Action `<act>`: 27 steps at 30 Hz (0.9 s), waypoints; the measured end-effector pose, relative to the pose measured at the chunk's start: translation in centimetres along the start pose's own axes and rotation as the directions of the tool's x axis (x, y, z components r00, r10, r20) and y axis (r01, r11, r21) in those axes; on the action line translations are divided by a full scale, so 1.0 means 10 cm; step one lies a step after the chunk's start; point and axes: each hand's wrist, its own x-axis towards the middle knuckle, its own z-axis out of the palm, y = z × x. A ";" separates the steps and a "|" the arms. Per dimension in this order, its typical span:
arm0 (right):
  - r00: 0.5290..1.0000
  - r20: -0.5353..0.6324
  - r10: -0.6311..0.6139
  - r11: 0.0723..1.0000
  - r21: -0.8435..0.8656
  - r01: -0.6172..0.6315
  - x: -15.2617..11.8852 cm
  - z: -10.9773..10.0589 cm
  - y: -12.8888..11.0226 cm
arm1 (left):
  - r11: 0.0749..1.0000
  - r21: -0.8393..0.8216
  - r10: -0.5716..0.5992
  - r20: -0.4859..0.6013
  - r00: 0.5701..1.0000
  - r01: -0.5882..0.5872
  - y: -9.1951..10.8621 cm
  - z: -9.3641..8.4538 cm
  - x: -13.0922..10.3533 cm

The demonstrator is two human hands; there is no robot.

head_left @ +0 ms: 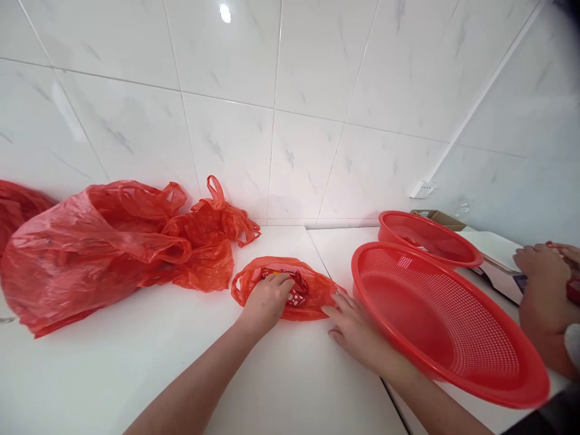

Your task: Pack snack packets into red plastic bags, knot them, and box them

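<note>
A thin red plastic bag (324, 293) lies on the white table with its mouth spread open. Inside it are shiny red packets (296, 297), one with white dots. My left hand (268, 297) reaches into the mouth of the bag, its fingers bent down over a packet; the fingertips are partly hidden. At the bag's right end rests my right hand (351, 323), with fingers apart and touching the plastic. The large red perforated basket (421, 314) stands just right of that hand, nothing visible in it.
A heap of crumpled red plastic bags (86, 254) covers the table's left side. Behind the large basket stands a second red basket (430, 235) with a small item inside. Another person's hands (544, 269) are at the far right, near a cardboard box (439, 219). White tiled wall (308, 163) backs the table.
</note>
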 end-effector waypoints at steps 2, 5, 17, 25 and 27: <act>1.000 -0.008 -0.002 0.999 0.034 0.002 -0.03 0.02 -0.03 | 1.000 -0.002 0.008 0.060 0.998 -0.008 -0.02 0.05 0.08; 1.000 -0.018 0.007 0.998 0.056 -0.006 -0.06 0.06 -0.05 | 0.999 0.032 -0.008 0.152 0.988 0.003 -0.05 0.09 0.15; 0.920 -0.391 -0.018 0.988 0.135 0.077 0.65 0.23 -0.39 | 0.993 0.092 -0.101 0.283 0.954 0.078 -0.02 0.06 0.01; 0.862 -0.507 -0.012 0.968 0.210 0.137 0.80 0.65 -0.14 | 0.980 0.125 -0.153 -0.044 0.987 0.158 -0.10 -0.30 -0.17; 0.823 -0.568 -0.010 0.972 0.187 0.141 0.74 0.61 -0.08 | 0.947 0.138 -0.247 -0.262 0.933 0.290 -0.18 -0.38 -0.26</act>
